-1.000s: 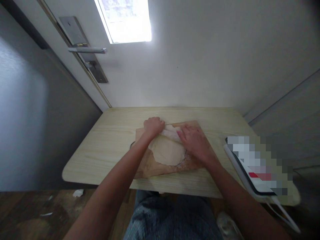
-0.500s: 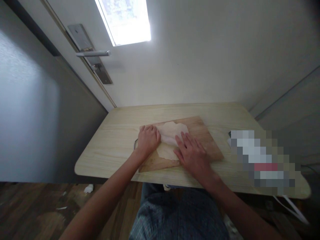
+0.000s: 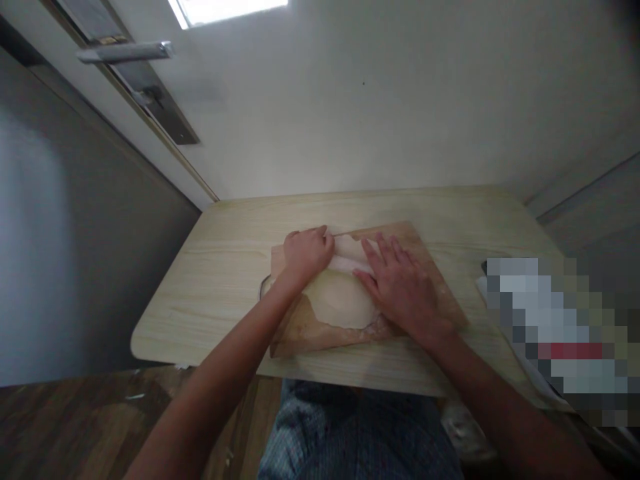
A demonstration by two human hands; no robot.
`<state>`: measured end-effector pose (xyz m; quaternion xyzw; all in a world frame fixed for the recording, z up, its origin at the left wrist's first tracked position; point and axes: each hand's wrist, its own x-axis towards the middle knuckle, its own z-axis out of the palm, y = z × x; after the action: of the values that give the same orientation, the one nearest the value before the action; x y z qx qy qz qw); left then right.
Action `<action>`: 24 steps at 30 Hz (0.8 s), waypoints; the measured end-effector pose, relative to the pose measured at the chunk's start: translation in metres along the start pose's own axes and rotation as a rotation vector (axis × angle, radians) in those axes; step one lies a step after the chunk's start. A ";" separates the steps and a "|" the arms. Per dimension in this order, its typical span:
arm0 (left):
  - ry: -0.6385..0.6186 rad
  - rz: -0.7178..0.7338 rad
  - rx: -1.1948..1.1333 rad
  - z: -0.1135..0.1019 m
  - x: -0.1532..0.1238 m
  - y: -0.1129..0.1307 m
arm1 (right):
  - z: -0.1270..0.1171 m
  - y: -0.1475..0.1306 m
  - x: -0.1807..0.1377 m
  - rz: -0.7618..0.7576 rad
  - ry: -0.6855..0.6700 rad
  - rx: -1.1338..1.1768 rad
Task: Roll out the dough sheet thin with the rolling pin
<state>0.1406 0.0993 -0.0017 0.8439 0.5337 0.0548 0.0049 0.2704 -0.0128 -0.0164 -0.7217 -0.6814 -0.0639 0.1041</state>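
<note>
A flat round sheet of pale dough (image 3: 338, 301) lies on a brown wooden board (image 3: 434, 280) in the middle of a light wood table (image 3: 225, 273). Across the dough's far edge lies a white rolling pin (image 3: 350, 255). My left hand (image 3: 306, 255) is curled over the pin's left end. Over its right part lies my right hand (image 3: 400, 285), palm down with the fingers stretched out flat. Both hands hide most of the pin.
A door (image 3: 300, 100) with a metal lever handle (image 3: 125, 52) stands right behind the table. A pixelated flat device (image 3: 555, 333) lies on the table's right side. My lap in blue cloth (image 3: 355, 433) is below the near table edge. Wooden floor (image 3: 65, 427) shows at left.
Both hands moved away from me toward the dough's far edge with the pin, uncovering the near part of the dough. The camera tilted down a little.
</note>
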 end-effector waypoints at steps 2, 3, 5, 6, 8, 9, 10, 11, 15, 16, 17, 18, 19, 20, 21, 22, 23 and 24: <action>-0.029 -0.045 -0.005 0.001 0.011 0.002 | -0.001 0.005 0.008 -0.007 -0.025 0.002; -0.031 -0.062 -0.011 0.001 0.016 0.003 | -0.001 0.008 0.013 -0.012 -0.036 0.005; -0.019 -0.083 -0.033 0.002 0.025 0.004 | -0.001 0.014 0.021 -0.018 -0.065 0.016; -0.014 -0.085 -0.048 0.002 0.030 0.004 | -0.001 0.017 0.025 -0.014 -0.079 0.022; -0.016 -0.083 -0.081 0.003 0.038 0.005 | 0.001 0.022 0.033 -0.004 -0.102 0.033; -0.022 -0.076 -0.096 0.003 0.043 0.005 | 0.002 0.025 0.036 0.004 -0.106 0.037; -0.029 -0.066 -0.109 0.004 0.047 0.006 | 0.002 0.027 0.040 0.011 -0.103 0.042; -0.033 -0.056 -0.121 0.004 0.051 0.006 | 0.003 0.030 0.043 0.017 -0.095 0.046; 0.007 -0.037 -0.150 0.007 0.066 0.007 | 0.005 0.036 0.055 0.046 -0.081 0.075; 0.019 -0.034 -0.150 0.007 0.069 0.007 | 0.005 0.037 0.058 0.058 -0.082 0.081; 0.028 -0.031 -0.145 0.007 0.072 0.008 | 0.006 0.038 0.060 0.070 -0.084 0.086; 0.034 -0.028 -0.136 0.008 0.074 0.009 | 0.006 0.039 0.063 0.082 -0.087 0.090; 0.038 -0.025 -0.128 0.008 0.076 0.009 | 0.006 0.040 0.064 0.094 -0.089 0.091; 0.042 -0.025 -0.120 0.008 0.077 0.010 | 0.007 0.041 0.066 0.105 -0.088 0.092; 0.045 -0.028 -0.115 0.008 0.078 0.011 | 0.007 0.041 0.067 0.116 -0.087 0.092; 0.047 -0.035 -0.113 0.008 0.078 0.011 | 0.007 0.042 0.068 0.125 -0.086 0.092; 0.047 -0.043 -0.113 0.008 0.078 0.011 | 0.007 0.042 0.068 0.130 -0.082 0.094; 0.046 -0.051 -0.114 0.007 0.077 0.011 | 0.007 0.042 0.069 0.133 -0.076 0.095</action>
<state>0.1840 0.1643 -0.0017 0.8269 0.5510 0.1045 0.0422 0.3159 0.0533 -0.0095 -0.7614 -0.6377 0.0030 0.1163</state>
